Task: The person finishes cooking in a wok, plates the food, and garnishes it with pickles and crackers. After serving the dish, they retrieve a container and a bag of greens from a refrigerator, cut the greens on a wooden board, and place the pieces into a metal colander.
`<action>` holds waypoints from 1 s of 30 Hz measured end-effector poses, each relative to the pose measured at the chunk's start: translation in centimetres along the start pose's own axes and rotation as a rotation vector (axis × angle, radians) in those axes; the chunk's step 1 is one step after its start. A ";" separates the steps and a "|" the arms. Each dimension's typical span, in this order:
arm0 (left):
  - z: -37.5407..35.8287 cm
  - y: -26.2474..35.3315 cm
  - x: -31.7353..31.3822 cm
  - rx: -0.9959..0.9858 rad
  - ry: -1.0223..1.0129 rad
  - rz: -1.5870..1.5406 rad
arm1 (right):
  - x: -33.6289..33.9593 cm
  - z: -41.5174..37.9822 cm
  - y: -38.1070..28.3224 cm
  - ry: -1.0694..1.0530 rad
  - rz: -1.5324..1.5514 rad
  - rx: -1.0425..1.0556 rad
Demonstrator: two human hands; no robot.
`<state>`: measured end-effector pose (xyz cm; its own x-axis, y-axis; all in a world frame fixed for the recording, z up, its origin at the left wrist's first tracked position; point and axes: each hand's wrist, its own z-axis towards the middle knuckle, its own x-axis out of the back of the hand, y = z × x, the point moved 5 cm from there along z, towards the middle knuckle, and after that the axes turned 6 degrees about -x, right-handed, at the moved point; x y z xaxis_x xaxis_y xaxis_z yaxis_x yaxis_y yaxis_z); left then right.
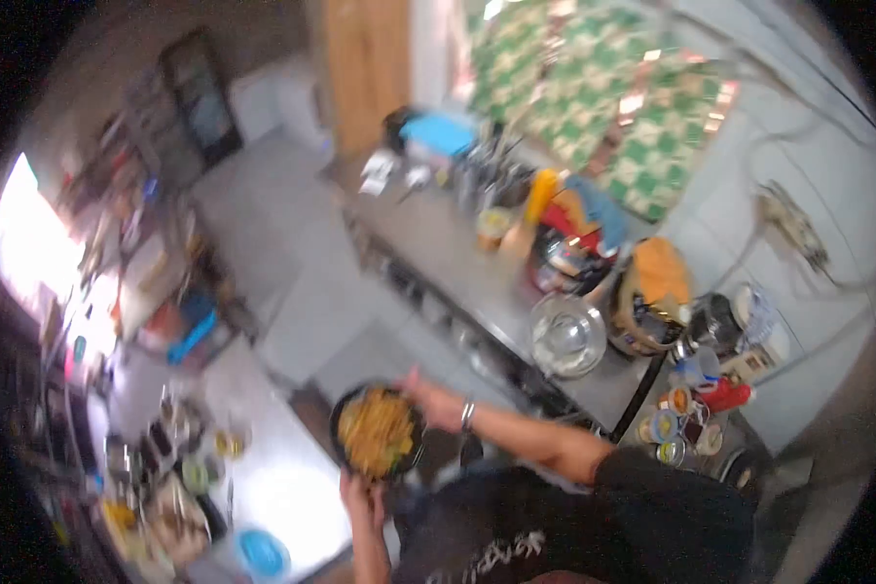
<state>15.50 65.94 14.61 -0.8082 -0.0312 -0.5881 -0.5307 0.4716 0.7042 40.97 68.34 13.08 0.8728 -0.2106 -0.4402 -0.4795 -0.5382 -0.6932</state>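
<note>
A round dark bowl [338,417] of yellow-brown food, perhaps noodles, with a bit of green at one side, is held up in front of my body. My left hand [363,501] grips the bowl's near rim from below, its fingers partly hidden. On the bowl's right side, my right hand [436,402] closes on the rim, with a bracelet at the wrist. Motion blur softens the finger detail. The contents reach close to the rim, and the bowl sits about level.
To the left, a bright counter [282,477] carries a blue plate [263,553], jars and trays. The right counter [428,229] holds a clear glass bowl [566,336], a basket [638,316] with an orange cloth, and several small containers. Grey floor [253,214] runs between them.
</note>
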 end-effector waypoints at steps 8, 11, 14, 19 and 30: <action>7.7 -1.3 -16.5 -0.029 -0.164 -0.213 | 4.2 -6.9 -12.8 -0.047 0.388 0.234; 8.5 0.5 -19.5 0.003 -0.163 -0.256 | 3.3 -6.6 -14.6 0.062 0.314 0.426; 9.3 2.3 -21.2 -0.032 -0.147 -0.267 | 3.0 -4.5 -16.1 0.089 0.325 0.446; 14.0 4.5 -21.4 0.072 0.039 -0.197 | 3.8 1.6 -17.5 0.094 0.430 0.215; 27.4 13.2 -20.3 -0.022 -0.026 -0.159 | -2.0 13.3 -26.6 0.156 0.372 0.229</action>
<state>31.92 96.90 24.94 -0.7068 -0.0813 -0.7027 -0.6573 0.4428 0.6098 50.72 93.90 24.84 0.6324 -0.4852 -0.6038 -0.7550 -0.2119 -0.6205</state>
